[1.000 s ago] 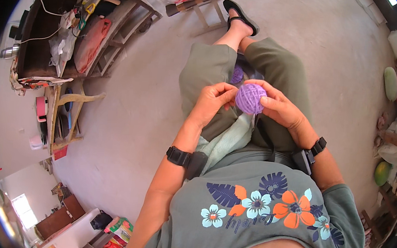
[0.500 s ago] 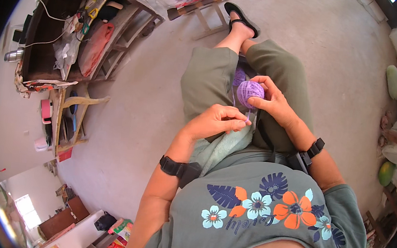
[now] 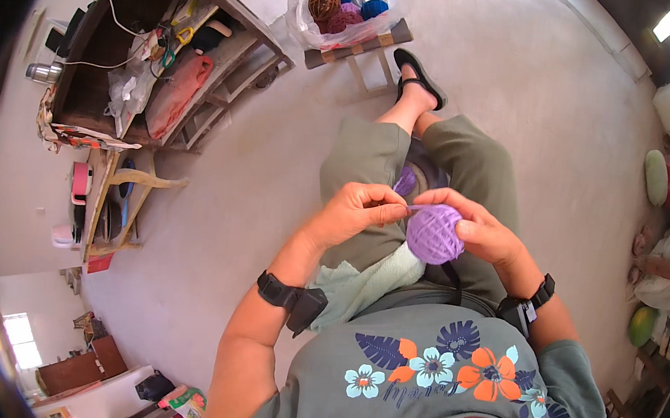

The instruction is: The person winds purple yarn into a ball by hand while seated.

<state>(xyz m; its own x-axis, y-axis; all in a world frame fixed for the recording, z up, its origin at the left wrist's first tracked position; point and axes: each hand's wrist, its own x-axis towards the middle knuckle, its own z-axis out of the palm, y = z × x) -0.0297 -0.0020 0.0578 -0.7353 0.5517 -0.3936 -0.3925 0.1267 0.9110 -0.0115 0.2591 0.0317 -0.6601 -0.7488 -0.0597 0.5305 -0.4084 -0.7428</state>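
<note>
The purple yarn ball (image 3: pixel 435 235) sits in the curl of the right fingers (image 3: pixel 470 232), index over its top, thumb on its right side. It should be light, soft and springy, with a grippy wound surface and little that could break; a loose cupping hold around its sides seems best, since hard squeezing might shift the outer wraps. A thin purple strand (image 3: pixel 415 208) bridges to the left fingers (image 3: pixel 385 213), closed in a thumb-and-index pinch; it is likely limp, best held near the ball. Beyond the fingers lies a second purple ball (image 3: pixel 404 182); nearer the body than them, a pale green towel (image 3: pixel 368 281).
</note>
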